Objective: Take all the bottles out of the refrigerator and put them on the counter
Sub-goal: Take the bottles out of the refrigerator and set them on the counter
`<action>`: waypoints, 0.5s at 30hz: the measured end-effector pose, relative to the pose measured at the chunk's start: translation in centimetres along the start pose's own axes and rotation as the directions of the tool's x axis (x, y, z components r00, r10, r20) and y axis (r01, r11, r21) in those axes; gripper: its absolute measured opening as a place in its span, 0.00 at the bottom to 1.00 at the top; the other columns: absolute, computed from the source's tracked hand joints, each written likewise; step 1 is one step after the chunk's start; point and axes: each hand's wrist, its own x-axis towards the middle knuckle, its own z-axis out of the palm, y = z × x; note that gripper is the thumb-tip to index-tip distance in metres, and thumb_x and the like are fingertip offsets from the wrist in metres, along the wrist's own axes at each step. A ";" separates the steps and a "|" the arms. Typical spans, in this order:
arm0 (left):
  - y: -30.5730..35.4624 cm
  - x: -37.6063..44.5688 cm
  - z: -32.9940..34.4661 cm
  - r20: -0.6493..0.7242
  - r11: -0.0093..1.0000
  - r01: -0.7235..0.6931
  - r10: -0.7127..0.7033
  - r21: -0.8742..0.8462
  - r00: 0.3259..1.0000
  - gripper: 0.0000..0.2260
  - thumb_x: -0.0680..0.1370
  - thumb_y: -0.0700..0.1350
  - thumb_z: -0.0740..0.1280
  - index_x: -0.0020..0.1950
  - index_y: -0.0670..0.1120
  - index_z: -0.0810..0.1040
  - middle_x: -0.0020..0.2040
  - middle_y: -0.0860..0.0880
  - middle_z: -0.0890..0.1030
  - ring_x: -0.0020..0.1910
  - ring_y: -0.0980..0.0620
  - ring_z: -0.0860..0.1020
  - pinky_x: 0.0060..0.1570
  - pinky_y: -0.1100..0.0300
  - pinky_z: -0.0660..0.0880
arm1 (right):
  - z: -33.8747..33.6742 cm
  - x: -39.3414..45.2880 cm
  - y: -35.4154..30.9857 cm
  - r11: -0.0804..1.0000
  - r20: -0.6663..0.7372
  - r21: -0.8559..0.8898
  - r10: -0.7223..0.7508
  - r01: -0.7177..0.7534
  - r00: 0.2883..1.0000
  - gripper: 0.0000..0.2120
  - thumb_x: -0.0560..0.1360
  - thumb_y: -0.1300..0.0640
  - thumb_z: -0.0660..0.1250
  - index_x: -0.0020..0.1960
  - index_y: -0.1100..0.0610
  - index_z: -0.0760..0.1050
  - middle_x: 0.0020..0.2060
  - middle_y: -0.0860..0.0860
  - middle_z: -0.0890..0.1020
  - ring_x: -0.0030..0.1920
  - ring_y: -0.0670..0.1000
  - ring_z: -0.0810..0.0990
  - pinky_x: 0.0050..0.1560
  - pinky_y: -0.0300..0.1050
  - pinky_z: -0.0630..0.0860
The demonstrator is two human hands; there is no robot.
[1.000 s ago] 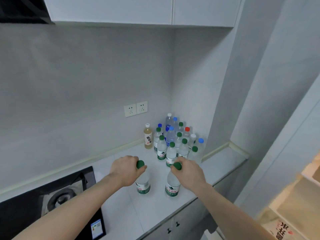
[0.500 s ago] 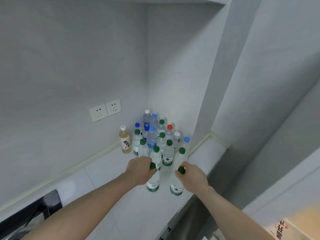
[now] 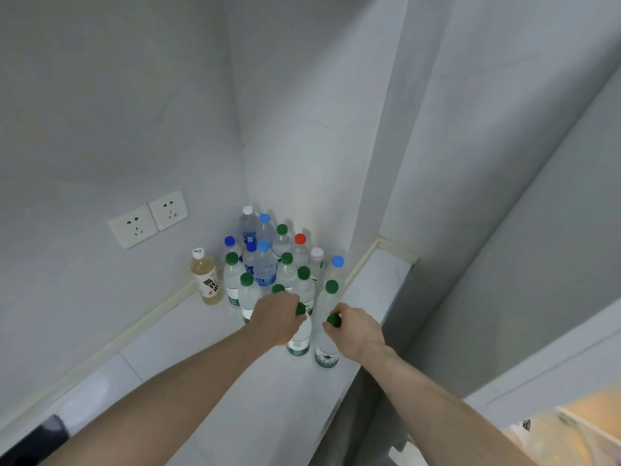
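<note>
Risk: toppling. Left hand [image 3: 277, 319] and right hand [image 3: 357, 331] each grip a green-capped bottle [image 3: 299, 341] neck, both standing on the bench [image 3: 208, 358], just at 6 o'clock of the bottle cluster [image 3: 268, 260]. Careless release could knock neighbours; right bottle [image 3: 326, 354] sits near the edge.

A home kitchen: a white tiled counter [image 3: 208, 334] runs into a grey wall corner, two white wall sockets [image 3: 148, 219] above it, a black glass hob's edge [image 3: 30, 442] at lower left.
</note>
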 end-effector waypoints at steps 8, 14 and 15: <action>-0.1 1.5 1.0 0.024 0.999 -0.011 0.010 0.047 1.000 0.12 0.81 0.57 0.64 0.50 0.49 0.75 0.49 0.49 0.79 0.47 0.46 0.80 0.44 0.53 0.75 | 1.4 0.8 -0.7 1.000 0.021 -0.022 0.003 -0.003 1.000 0.10 0.78 0.46 0.62 0.54 0.51 0.75 0.46 0.50 0.82 0.46 0.56 0.80 0.48 0.49 0.78; -1.0 1.2 1.9 -0.012 1.000 -0.005 0.005 0.011 1.000 0.10 0.82 0.56 0.63 0.52 0.50 0.73 0.49 0.51 0.79 0.47 0.47 0.80 0.42 0.54 0.74 | 2.2 0.8 -0.9 1.000 -0.005 0.011 0.020 -0.020 1.000 0.11 0.79 0.46 0.62 0.56 0.51 0.75 0.48 0.50 0.83 0.48 0.56 0.81 0.47 0.48 0.77; -1.0 1.1 1.8 -0.021 1.000 -0.008 0.008 0.007 1.000 0.09 0.82 0.56 0.63 0.53 0.50 0.73 0.49 0.51 0.79 0.47 0.47 0.80 0.43 0.53 0.75 | 2.3 0.6 -1.0 1.000 -0.010 0.014 0.026 -0.026 1.000 0.11 0.79 0.46 0.63 0.56 0.51 0.75 0.48 0.50 0.83 0.48 0.56 0.81 0.47 0.47 0.76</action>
